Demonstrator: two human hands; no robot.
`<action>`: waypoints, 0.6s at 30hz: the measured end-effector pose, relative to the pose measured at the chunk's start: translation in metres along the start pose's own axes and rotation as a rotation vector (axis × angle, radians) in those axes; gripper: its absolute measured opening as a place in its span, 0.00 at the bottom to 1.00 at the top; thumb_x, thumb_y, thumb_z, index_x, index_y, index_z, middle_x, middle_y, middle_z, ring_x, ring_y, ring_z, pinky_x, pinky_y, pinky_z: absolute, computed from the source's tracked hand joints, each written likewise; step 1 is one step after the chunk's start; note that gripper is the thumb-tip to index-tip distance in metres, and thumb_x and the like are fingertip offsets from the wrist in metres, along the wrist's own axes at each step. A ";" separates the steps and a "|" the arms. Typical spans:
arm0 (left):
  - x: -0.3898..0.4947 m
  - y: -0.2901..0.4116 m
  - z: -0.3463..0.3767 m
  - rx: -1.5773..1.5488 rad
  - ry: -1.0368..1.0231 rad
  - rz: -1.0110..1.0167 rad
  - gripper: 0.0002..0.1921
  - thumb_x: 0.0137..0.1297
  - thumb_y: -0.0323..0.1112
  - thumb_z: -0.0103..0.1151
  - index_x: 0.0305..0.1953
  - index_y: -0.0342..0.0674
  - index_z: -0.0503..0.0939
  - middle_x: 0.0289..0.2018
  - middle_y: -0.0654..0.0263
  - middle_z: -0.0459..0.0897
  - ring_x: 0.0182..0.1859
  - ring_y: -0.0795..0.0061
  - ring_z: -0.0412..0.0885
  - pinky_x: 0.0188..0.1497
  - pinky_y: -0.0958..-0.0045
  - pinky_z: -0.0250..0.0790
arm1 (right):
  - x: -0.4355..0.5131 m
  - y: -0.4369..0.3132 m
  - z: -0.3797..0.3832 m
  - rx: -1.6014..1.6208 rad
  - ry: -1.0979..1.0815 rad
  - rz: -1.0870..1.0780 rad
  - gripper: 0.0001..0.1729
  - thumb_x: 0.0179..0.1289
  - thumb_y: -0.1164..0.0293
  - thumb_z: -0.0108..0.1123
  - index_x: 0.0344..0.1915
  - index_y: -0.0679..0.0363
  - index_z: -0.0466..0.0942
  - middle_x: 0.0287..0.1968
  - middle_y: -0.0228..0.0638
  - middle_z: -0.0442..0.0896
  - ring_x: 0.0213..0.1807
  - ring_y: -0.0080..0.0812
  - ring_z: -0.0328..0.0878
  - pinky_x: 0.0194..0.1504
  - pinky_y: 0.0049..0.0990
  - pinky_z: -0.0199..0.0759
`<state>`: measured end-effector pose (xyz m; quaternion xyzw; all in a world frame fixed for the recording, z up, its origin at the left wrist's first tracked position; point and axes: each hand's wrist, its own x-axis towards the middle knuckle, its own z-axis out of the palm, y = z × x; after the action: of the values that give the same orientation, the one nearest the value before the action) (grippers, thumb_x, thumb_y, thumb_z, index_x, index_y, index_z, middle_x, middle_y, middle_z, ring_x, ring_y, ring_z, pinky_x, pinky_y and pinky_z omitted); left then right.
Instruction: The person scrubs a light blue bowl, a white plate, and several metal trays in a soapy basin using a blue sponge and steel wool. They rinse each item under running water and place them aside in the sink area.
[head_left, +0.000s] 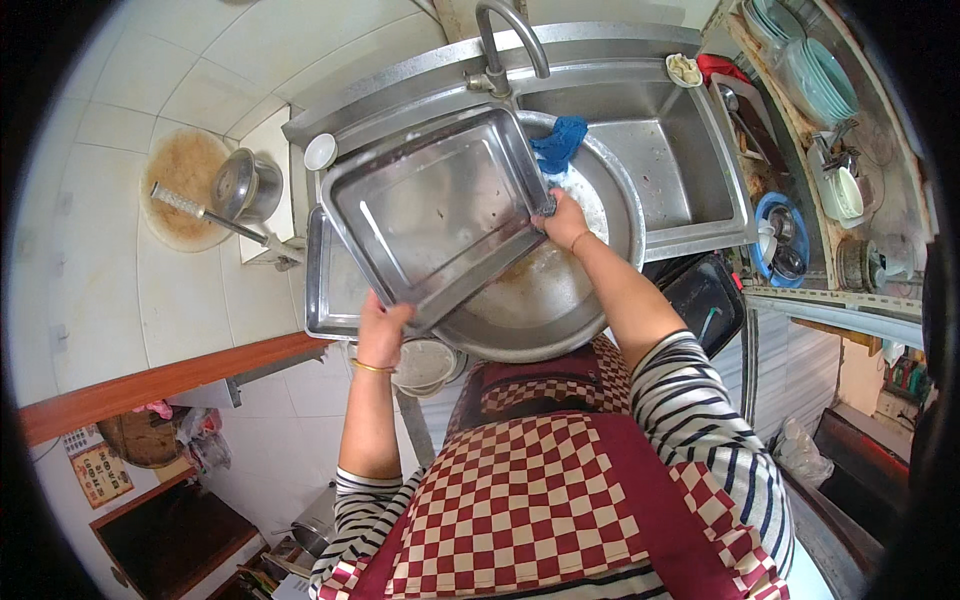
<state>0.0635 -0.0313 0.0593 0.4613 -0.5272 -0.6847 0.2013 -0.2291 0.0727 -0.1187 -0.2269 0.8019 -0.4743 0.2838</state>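
Note:
A rectangular stainless steel tray (435, 210) is tilted over the left part of the sink, held between my hands. My left hand (384, 330) grips its near left corner. At the tray's right edge, my right hand (561, 220) holds the rim and a grey scouring pad (550, 204). Beneath and to the right is a large round metal basin (540, 322) with some liquid in it. A blue cloth (559, 144) lies over the basin's far rim. Another metal tray (330, 326) rests lower at the left, partly hidden by the held one.
A curved faucet (517, 30) rises behind the basin. The right sink bowl (645, 165) adjoins it. A white bowl (321, 152) sits at the left ledge, and a small dish (684, 70) at the right corner. Shelves with stacked plates (821, 82) and a blue basin (799, 277) flank the right.

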 end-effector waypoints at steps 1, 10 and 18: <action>0.005 0.008 -0.004 -0.168 0.031 0.028 0.18 0.59 0.24 0.58 0.53 0.37 0.77 0.46 0.61 0.83 0.46 0.70 0.82 0.50 0.66 0.75 | 0.010 0.007 -0.014 -0.117 0.022 -0.075 0.33 0.48 0.70 0.77 0.54 0.69 0.74 0.44 0.52 0.85 0.46 0.48 0.85 0.50 0.37 0.77; 0.051 -0.044 0.071 -0.697 0.308 0.197 0.17 0.64 0.37 0.64 0.52 0.39 0.76 0.49 0.61 0.81 0.50 0.69 0.82 0.55 0.61 0.75 | -0.099 0.007 0.042 0.113 0.021 0.209 0.28 0.55 0.67 0.73 0.52 0.70 0.74 0.40 0.52 0.85 0.42 0.49 0.85 0.47 0.41 0.78; 0.047 -0.119 0.098 -0.287 0.237 -0.011 0.26 0.54 0.20 0.58 0.57 0.33 0.70 0.46 0.64 0.80 0.44 0.67 0.79 0.48 0.69 0.73 | -0.009 -0.019 -0.021 0.150 0.092 0.026 0.28 0.60 0.58 0.71 0.48 0.71 0.75 0.44 0.57 0.85 0.42 0.50 0.85 0.47 0.42 0.78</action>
<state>-0.0169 0.0286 -0.0668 0.5083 -0.3940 -0.6948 0.3219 -0.2350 0.0831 -0.0914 -0.1726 0.7793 -0.5389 0.2692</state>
